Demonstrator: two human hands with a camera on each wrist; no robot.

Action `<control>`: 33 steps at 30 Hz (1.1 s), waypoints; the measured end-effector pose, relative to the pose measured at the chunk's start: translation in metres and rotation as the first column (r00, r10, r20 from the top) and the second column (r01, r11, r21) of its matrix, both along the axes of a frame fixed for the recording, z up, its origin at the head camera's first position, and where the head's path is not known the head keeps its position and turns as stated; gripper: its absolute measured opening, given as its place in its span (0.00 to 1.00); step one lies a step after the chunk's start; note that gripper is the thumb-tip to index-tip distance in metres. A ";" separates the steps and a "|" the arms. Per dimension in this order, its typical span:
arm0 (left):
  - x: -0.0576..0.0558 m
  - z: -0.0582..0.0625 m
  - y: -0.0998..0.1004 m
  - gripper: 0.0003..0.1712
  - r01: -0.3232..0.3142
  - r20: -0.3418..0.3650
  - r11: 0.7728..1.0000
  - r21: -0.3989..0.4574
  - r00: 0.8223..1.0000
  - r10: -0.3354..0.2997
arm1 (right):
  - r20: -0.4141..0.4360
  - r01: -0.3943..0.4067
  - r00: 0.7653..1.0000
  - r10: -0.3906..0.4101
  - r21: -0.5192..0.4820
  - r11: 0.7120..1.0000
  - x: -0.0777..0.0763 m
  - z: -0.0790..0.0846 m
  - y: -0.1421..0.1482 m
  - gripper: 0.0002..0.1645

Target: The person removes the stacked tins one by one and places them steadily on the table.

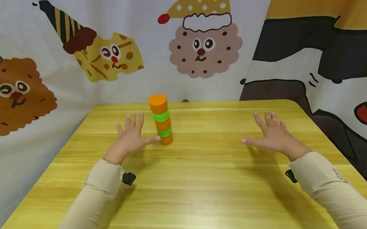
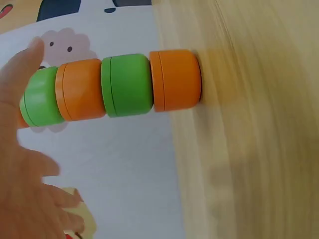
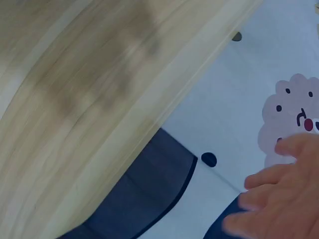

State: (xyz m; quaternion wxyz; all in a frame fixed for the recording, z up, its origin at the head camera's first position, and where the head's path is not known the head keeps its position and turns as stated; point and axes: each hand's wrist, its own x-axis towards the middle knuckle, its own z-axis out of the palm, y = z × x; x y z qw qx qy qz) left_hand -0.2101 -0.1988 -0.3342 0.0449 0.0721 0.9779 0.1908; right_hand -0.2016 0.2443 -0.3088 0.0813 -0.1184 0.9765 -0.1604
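Observation:
A stack of round orange and green pieces (image 1: 161, 117) stands upright on the table, colours alternating, with orange at top and bottom. In the left wrist view several of these rounded pieces (image 2: 127, 84) appear sideways, each with a thin seam near one edge. My left hand (image 1: 130, 139) is spread just left of the stack, its thumb overlapping the lowest part in the head view. Nothing is in its grasp. Over the right side of the table, my right hand (image 1: 271, 135) is held with fingers spread and nothing in them; its shadow falls on the wood below.
The wooden table (image 1: 192, 190) has rounded far corners. Behind it hangs a white cloth (image 1: 119, 94) printed with cartoon biscuits and cheese, continuing down the left and right sides. A small black device (image 1: 128, 178) sits at the left cuff, another (image 1: 291, 176) at the right.

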 end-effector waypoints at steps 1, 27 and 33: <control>-0.001 -0.001 0.000 0.69 0.005 -0.014 0.998 0.055 1.000 -0.004 | -0.008 -0.008 1.000 0.008 -0.031 0.999 -0.001 0.001 -0.002 0.66; -0.025 -0.035 0.011 0.37 0.045 -0.105 0.602 0.797 0.992 0.066 | -0.168 -0.175 0.979 0.115 -0.404 0.898 -0.042 0.012 -0.119 0.58; -0.028 -0.038 0.016 0.35 0.061 -0.134 0.573 0.818 0.987 0.086 | -0.161 -0.158 0.983 0.087 -0.503 0.850 -0.053 0.012 -0.140 0.55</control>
